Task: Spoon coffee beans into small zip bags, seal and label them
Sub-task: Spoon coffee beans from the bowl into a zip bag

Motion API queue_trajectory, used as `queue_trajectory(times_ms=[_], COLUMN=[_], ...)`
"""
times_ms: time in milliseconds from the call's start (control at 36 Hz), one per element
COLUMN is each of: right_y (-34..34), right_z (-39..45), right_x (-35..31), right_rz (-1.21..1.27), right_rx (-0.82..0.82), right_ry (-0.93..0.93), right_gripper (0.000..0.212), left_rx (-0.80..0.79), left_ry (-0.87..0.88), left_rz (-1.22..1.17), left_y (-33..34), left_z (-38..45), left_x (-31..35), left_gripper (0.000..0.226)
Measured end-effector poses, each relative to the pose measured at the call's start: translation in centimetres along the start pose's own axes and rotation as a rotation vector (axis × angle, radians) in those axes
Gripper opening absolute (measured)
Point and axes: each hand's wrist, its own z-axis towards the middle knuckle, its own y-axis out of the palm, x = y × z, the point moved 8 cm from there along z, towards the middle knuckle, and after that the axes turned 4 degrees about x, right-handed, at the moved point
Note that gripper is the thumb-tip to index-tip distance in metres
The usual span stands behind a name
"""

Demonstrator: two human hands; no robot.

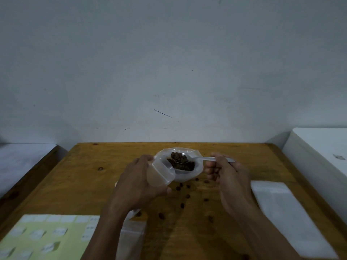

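Hands (139,182) curled: left bag (159,175), right spoon (206,158).

Dark brown beans (181,162), clear bag (195,172), yellow-green label sheet (47,239).

Wooden table (116,166), grey wall (169,62), white appliance (323,145).

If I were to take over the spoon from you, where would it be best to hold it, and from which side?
Take the spoon by its bare handle, coming from the right. Its bowl, loaded with coffee beans, lies over the open bean bag, and the handle runs roughly level rightward into the right hand. Keep it level, I'd say, or beans spill.
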Motion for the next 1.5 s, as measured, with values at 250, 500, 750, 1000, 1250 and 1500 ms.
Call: queue_trajectory(times_ms=[250, 500, 750, 1000, 1250, 1500], right_y=[2.8, 2.0, 1.9, 0.9, -0.4, 1.7], right_z=[-3.4, -2.8, -1.2, 0.4, 1.3, -0.2], right_x=[-3.3, -5.0, 0.1, 4.5, 2.4, -3.5], right_rz=[-0.281, -0.522, -0.723, -0.199, 0.010, 0.019], right_rx=[-0.236, -0.091, -0.083, 0.060, 0.071, -0.070], right_ry=[-0.270, -0.615, -0.613, 0.060, 0.075, -0.109], right_gripper=[0.018, 0.017, 0.017, 0.016, 0.016, 0.018], left_rx=[-0.003, 0.016, 0.038, 0.045, 0.048, 0.025], left_ry=[0.005, -0.003, 0.004, 0.009, 0.036, 0.030], left_rz=[-0.063, -0.097, -0.148, -0.184, -0.115, -0.026], left_y=[0.3, -0.4, -1.3, -1.9, -2.0, -1.5], left_z=[0.3, 0.2, -0.2, -0.4, 0.3, 1.3], left_x=[0.5, 0.4, 0.4, 0.2, 0.8, 0.7], left_gripper=[0.100, 0.100, 0.092, 0.092, 0.089, 0.092])
